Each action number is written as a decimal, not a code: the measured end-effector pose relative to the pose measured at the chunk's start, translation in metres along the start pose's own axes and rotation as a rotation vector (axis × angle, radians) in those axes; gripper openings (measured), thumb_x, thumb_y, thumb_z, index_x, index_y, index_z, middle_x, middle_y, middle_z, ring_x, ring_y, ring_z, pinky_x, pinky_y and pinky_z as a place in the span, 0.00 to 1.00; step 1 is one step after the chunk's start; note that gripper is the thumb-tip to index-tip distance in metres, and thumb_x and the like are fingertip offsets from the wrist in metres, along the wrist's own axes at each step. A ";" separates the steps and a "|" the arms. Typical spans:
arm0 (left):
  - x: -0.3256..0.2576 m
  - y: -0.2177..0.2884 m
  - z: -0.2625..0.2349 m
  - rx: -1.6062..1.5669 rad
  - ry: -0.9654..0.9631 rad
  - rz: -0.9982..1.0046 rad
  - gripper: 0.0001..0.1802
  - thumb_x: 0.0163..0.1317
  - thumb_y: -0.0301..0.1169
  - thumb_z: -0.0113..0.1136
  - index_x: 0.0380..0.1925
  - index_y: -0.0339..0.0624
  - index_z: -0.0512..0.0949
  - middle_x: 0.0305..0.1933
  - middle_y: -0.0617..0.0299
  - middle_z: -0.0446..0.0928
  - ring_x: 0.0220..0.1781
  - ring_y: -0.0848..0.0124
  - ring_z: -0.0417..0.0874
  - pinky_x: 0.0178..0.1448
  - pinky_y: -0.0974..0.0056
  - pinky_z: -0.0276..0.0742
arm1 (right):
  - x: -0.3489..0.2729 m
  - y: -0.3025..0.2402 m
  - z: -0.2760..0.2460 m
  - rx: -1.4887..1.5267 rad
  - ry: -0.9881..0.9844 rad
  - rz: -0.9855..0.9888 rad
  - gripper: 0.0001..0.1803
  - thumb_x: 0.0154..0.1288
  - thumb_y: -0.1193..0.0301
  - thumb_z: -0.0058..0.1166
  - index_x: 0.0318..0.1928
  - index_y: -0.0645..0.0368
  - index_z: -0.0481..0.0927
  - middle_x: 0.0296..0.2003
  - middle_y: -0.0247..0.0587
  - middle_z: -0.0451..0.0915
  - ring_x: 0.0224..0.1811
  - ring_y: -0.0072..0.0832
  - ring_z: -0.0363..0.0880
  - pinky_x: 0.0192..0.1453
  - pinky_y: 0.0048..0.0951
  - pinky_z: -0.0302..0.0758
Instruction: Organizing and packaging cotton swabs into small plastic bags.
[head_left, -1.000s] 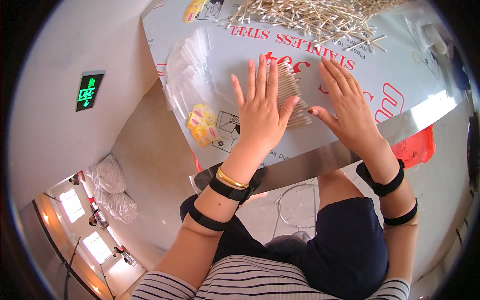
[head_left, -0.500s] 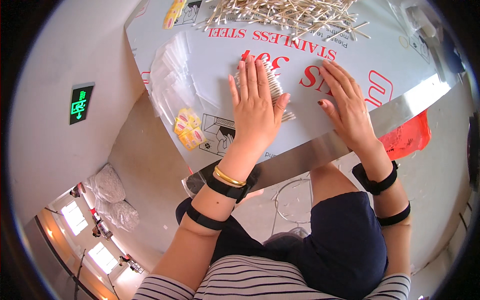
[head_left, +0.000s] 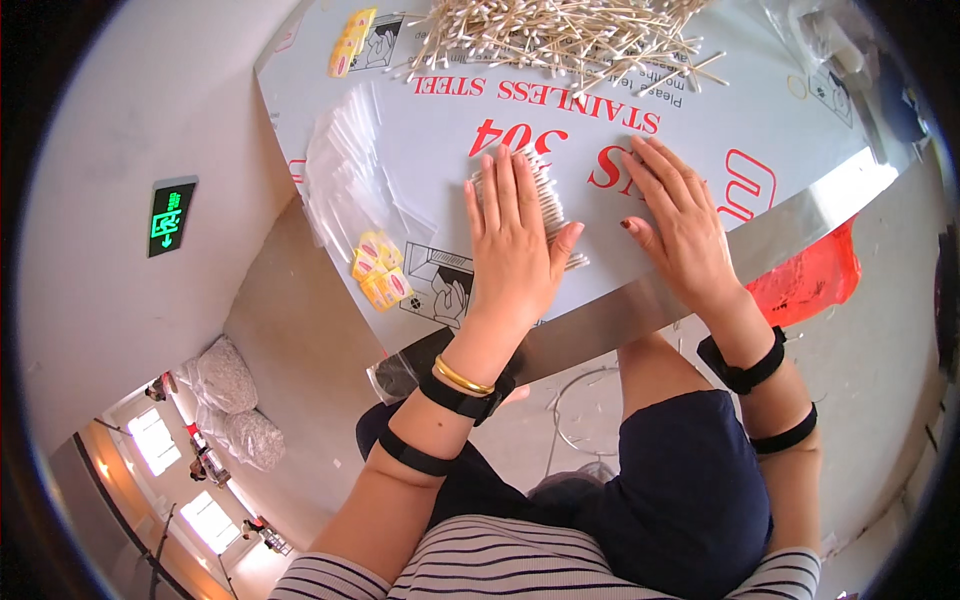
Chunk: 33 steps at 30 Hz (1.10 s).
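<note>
Head view: your left hand (head_left: 515, 240) lies flat, fingers spread, on the swab row (head_left: 553, 205); its sticks seemingly point toward your open right hand (head_left: 680, 225).

Bare counter (head_left: 700, 110) strip runs between the two flat hands, open to the near edge. Far edge blocked by a big loose pile of cotton swabs (head_left: 560, 35). Left side cluttered: clear plastic bags (head_left: 350, 175) spread out, small yellow packets (head_left: 380, 275) near the left near corner. Row of swabs (head_left: 545, 195) lies under the left hand (head_left: 515, 245). Counter right of the right hand (head_left: 680, 225) is bare to the right edge.
</note>
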<state>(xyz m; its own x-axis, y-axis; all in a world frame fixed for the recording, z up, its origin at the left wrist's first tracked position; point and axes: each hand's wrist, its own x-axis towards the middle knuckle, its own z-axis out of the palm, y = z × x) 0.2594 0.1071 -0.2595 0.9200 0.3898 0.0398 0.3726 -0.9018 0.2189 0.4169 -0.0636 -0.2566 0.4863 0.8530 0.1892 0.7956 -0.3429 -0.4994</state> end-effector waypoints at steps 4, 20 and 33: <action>-0.001 -0.001 -0.001 0.005 0.003 -0.011 0.49 0.80 0.58 0.39 0.81 0.27 0.44 0.86 0.37 0.43 0.88 0.42 0.42 0.86 0.36 0.34 | 0.002 -0.003 -0.003 -0.014 -0.023 0.007 0.34 0.73 0.56 0.58 0.75 0.52 0.69 0.77 0.40 0.64 0.79 0.42 0.62 0.79 0.50 0.64; -0.003 0.002 0.000 0.023 0.000 -0.048 0.49 0.78 0.60 0.40 0.80 0.26 0.49 0.86 0.39 0.46 0.88 0.45 0.44 0.87 0.37 0.36 | 0.076 0.022 -0.027 -0.186 0.091 -0.120 0.28 0.67 0.76 0.58 0.68 0.57 0.76 0.65 0.40 0.75 0.70 0.40 0.70 0.74 0.41 0.69; -0.004 0.001 -0.001 -0.069 0.041 -0.044 0.49 0.79 0.61 0.35 0.81 0.29 0.48 0.86 0.40 0.47 0.88 0.44 0.43 0.86 0.36 0.32 | 0.143 0.047 -0.013 -0.195 0.128 -0.253 0.02 0.65 0.75 0.61 0.37 0.53 0.82 0.43 0.32 0.78 0.54 0.35 0.77 0.63 0.38 0.73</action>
<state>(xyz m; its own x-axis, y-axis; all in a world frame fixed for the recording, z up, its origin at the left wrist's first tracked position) 0.2563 0.1050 -0.2581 0.8965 0.4377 0.0683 0.4023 -0.8690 0.2881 0.5282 0.0369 -0.2415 0.2965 0.8688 0.3967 0.9449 -0.2063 -0.2543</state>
